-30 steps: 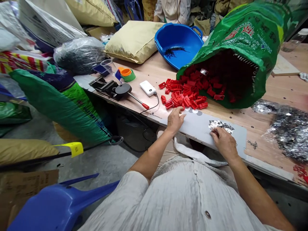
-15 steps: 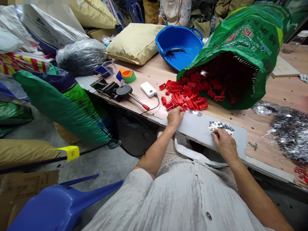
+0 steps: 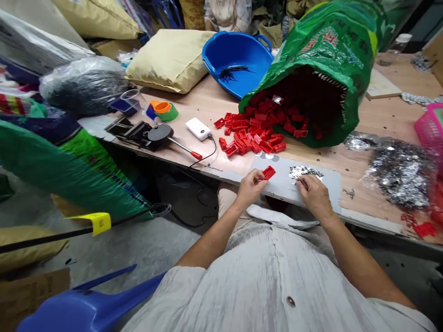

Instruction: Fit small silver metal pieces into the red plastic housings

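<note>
My left hand (image 3: pixel 251 186) pinches a small red plastic piece (image 3: pixel 268 173) just above a grey board (image 3: pixel 328 184) at the table's front edge. On the same board my right hand (image 3: pixel 313 193) has its fingertips closed on a small shiny metal piece from a little heap of silver bits (image 3: pixel 306 172). Behind the board lies a pile of red plastic pieces (image 3: pixel 256 133) spilling from a green sack (image 3: pixel 321 64) lying on its side.
A blue basin (image 3: pixel 238 60) and a tan cushion (image 3: pixel 171 60) sit at the back. A white power bank (image 3: pixel 198 128), a black hand tool (image 3: pixel 145 133) and cups stand to the left. More silver scraps (image 3: pixel 398 173) and a pink basket (image 3: pixel 431 131) are at the right. Another person sits across the table.
My left hand took one red piece from the pile and drew it back over the grey board toward my right hand. The camera has shifted rightward.
</note>
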### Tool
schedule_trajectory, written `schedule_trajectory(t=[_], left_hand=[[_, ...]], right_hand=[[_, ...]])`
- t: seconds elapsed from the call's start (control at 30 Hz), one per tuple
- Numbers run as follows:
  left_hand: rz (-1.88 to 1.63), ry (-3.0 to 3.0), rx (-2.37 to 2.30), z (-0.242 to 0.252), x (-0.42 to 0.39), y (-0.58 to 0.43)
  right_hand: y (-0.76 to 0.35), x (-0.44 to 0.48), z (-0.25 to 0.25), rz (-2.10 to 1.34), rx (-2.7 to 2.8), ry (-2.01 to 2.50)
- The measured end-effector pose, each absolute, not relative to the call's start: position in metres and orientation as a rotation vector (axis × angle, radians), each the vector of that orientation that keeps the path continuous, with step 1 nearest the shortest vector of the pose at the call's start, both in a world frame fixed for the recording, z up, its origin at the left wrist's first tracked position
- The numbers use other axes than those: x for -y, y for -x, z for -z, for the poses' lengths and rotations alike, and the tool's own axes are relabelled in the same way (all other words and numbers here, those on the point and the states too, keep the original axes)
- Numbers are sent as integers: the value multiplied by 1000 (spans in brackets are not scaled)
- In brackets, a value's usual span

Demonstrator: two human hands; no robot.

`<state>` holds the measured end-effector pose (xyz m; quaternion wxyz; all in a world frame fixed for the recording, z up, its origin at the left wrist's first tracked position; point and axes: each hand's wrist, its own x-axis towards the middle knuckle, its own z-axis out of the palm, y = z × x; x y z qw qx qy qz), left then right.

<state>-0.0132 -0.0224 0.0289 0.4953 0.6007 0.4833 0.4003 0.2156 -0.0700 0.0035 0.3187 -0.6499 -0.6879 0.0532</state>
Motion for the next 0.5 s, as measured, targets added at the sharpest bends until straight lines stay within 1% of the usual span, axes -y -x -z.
schedule_trajectory(t=[0.1,0.17,0.23,0.33,0.5], left_hand=[[-829,-960,-883,-31,36,6],[-735,-772,-774,-35,44,3],[-689,-663,-719,-40,50,2],[-661,-568,-665,-45,56,4],[-609,-498,-591,-41,59,6]], right_hand=[[-215,73,-11,-166,1756,1647],[-219,76,-15,-184,1726,1615],[-230,81,-19,-204,1682,1626],[-265,95,-23,-201,1556,1759],[-335,122,-19,-67,1379,2066]])
